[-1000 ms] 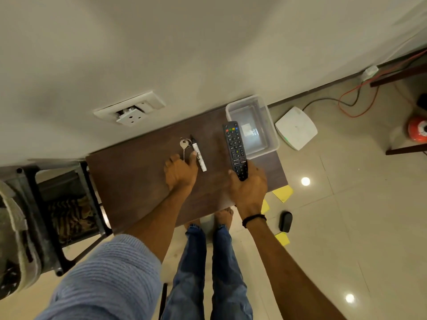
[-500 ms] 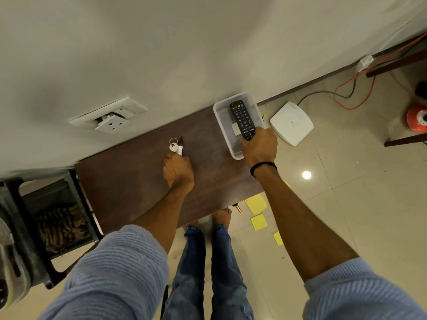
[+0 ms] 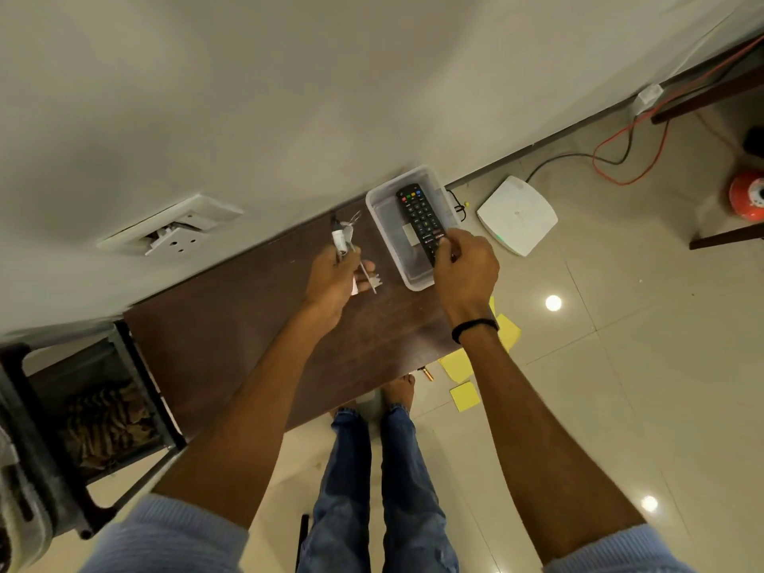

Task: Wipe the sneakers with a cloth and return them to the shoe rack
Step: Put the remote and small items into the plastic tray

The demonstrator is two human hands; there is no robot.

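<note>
No sneaker, cloth or shoe rack is in view. My right hand [image 3: 465, 275] grips the near end of a black remote control [image 3: 419, 215], which lies lengthwise in a clear plastic box [image 3: 382, 233] at the far right corner of a dark wooden table [image 3: 231, 324]. My left hand [image 3: 335, 283] is raised just above the table, left of the box, shut on a white marker [image 3: 340, 239] and a key on a ring [image 3: 368, 275].
The table stands against a white wall with a socket plate [image 3: 173, 233]. On the tiled floor to the right lie a white router [image 3: 516, 215], cables, yellow sticky notes [image 3: 463, 380] and a red object [image 3: 748, 194]. A black metal stand [image 3: 103, 411] with striped fabric stands at the left.
My right hand has carried the remote from the table into the plastic box and lowered it there. My left hand has picked the marker and key up off the table.
</note>
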